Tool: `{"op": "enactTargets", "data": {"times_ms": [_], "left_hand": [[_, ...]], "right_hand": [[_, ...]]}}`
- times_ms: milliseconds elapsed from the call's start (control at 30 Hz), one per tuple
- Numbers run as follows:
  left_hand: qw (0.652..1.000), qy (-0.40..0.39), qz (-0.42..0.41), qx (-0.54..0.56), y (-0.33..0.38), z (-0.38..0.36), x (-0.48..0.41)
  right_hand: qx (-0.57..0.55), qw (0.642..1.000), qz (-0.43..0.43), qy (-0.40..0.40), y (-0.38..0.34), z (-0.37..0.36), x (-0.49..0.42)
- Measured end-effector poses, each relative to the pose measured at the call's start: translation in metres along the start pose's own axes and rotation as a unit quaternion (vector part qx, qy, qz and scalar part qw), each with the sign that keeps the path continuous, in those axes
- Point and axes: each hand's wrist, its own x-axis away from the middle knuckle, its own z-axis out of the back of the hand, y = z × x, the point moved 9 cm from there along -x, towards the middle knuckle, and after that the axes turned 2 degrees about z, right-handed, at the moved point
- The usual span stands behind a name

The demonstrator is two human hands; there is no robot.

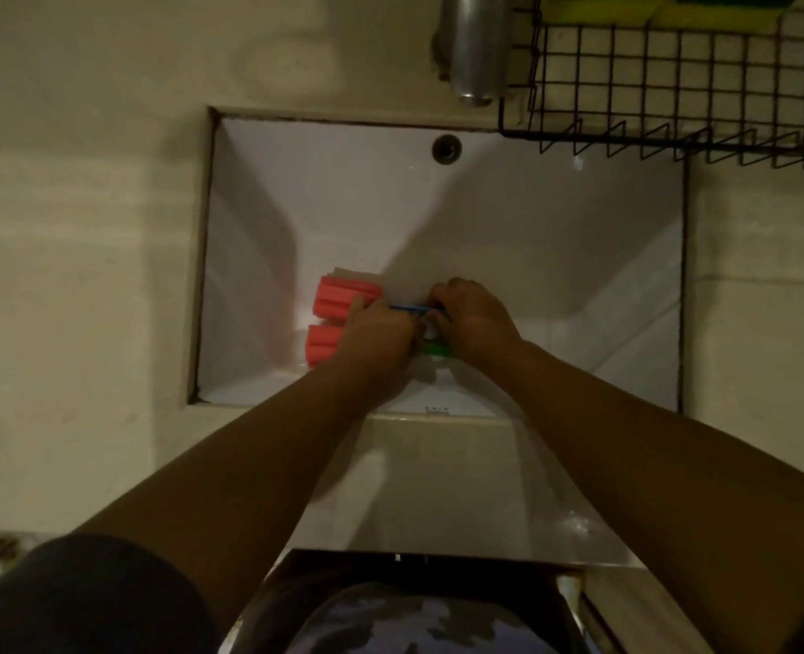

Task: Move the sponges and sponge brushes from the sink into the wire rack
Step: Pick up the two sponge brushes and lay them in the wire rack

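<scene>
Head view. Both my hands are down in the white sink (508,219), close together at the bottom. My left hand (376,339) is curled over the pink sponges (338,297), which lie against the sink's left slope, one above the other. My right hand (473,323) is closed around a thin blue handle (407,308) that runs between the two hands; a green piece (437,350) shows just under it. Whether my left fingers actually clamp a sponge, I cannot tell. Wire rack (673,87) hangs at upper right, yellow-green sponges (664,7) already in it. Metal tap (474,44) stands just left of the rack.
</scene>
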Motion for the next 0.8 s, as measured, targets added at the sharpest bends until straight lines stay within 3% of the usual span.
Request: {"op": "enactTargets", "data": {"times_ms": [333,800], "left_hand": [[0.997,0.016,0.011,0.073,0.003,0.023,0.005],[0.995,0.071,-0.06,-0.018,0.041,0.115,0.048]], "right_hand": [[0.009,0.998,0.058,0.038,-0.017,0.03,0.023],[0.037,0.988,0.061,0.135,-0.058,0.113,0.068]]}}
